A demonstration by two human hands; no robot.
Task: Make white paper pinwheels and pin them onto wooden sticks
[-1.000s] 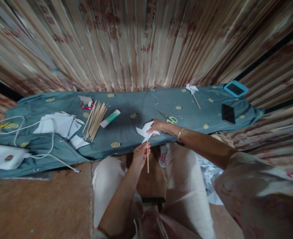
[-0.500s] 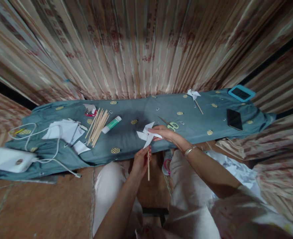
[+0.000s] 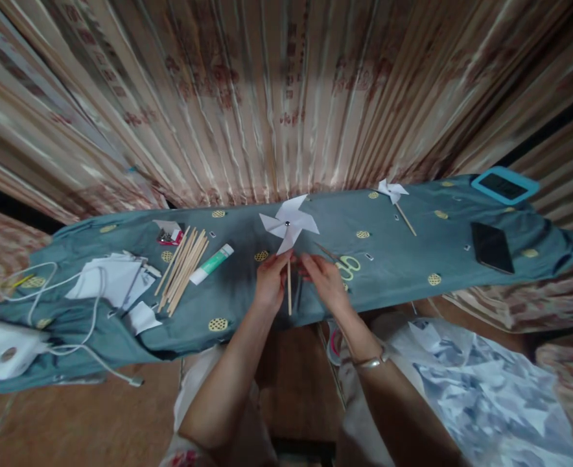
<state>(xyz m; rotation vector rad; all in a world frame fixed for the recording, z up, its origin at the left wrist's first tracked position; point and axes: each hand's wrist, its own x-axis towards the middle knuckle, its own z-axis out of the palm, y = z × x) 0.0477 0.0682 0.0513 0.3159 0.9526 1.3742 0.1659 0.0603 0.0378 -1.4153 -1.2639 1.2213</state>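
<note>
- We hold a white paper pinwheel [image 3: 289, 224] upright on its wooden stick [image 3: 289, 292], above the middle of the worktop [image 3: 413, 259] (blue-grey cloth with yellow dots).
- Our left hand [image 3: 270, 280] is closed on the stick just under the paper vanes; our right hand [image 3: 324, 280] sits just beside the stick, fingers curled, but we cannot tell whether it grips.
- Just beyond the right hand: scissors [image 3: 347, 264] with pale handles, partly hidden by the fingers.
- Left of the hands: a glue stick [image 3: 212, 263], then a bundle of wooden sticks [image 3: 183, 267], a small red-and-white box [image 3: 168, 232], cut white paper sheets [image 3: 109, 280].
- Far left: a white device [image 3: 2, 347] with white cable [image 3: 72, 305] looping over the paper.
- Right: a second pinwheel [image 3: 396, 194] lying flat, a black phone [image 3: 492, 246], a blue-cased device [image 3: 505, 186] at the corner.
- Behind the worktop: a striped curtain [image 3: 286, 97].
</note>
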